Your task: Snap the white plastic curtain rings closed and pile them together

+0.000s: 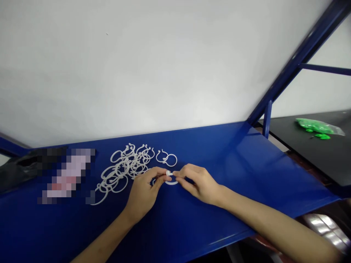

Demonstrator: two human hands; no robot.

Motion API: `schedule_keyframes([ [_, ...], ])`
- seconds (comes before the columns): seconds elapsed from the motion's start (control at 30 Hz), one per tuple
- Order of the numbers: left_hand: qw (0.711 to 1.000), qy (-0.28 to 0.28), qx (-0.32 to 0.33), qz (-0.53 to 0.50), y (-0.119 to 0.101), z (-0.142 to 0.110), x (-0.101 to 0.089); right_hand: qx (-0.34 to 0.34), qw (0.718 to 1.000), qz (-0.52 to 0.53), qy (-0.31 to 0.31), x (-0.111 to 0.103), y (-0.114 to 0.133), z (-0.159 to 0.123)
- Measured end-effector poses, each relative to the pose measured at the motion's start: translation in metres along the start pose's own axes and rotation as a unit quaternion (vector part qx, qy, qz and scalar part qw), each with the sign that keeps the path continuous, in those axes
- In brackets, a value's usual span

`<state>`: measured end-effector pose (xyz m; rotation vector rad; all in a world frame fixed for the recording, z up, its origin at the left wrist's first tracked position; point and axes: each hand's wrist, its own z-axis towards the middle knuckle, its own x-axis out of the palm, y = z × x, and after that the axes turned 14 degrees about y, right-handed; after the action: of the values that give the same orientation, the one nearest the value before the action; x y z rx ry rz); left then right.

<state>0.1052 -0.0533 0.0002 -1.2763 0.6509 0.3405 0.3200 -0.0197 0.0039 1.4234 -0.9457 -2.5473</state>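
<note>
A white plastic ring (171, 178) is held just above the blue shelf surface (236, 171), pinched from both sides. My left hand (144, 191) grips its left end with thumb and forefinger. My right hand (196, 181) pinches its right end the same way. Just behind and left of my hands lies a heap of several white rings (124, 170), tangled together. Two more white rings (166, 158) lie apart from the heap, close behind the held one.
A blurred-out patch (67, 175) covers something at the left of the shelf, beside a dark object (16, 170). A blue frame post (296, 60) rises at the right. Beyond it, a black table (315, 153) carries a bag of green parts (318, 127).
</note>
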Motion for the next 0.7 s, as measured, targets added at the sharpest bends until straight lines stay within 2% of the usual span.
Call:
schedule_keyframes([
  [0.17,0.999,-0.011,0.033,0.017,-0.005,-0.003,0.0,-0.034,0.998,-0.025,0.051,-0.003,0.01,-0.001],
  [0.4,0.985,-0.023,0.155,0.069,-0.01,-0.006,0.0,-0.043,0.996,-0.021,0.072,-0.002,0.013,-0.008],
  [0.5,0.984,-0.025,0.15,0.09,-0.01,-0.006,0.001,-0.039,0.997,-0.035,0.064,-0.003,0.008,-0.007],
  [0.6,0.979,-0.015,0.142,0.142,-0.008,-0.005,0.001,-0.003,0.997,-0.068,0.043,-0.006,0.001,-0.004],
  [0.7,0.963,-0.005,0.164,0.212,-0.001,-0.003,-0.003,0.089,0.989,-0.117,0.009,-0.016,-0.014,-0.002],
])
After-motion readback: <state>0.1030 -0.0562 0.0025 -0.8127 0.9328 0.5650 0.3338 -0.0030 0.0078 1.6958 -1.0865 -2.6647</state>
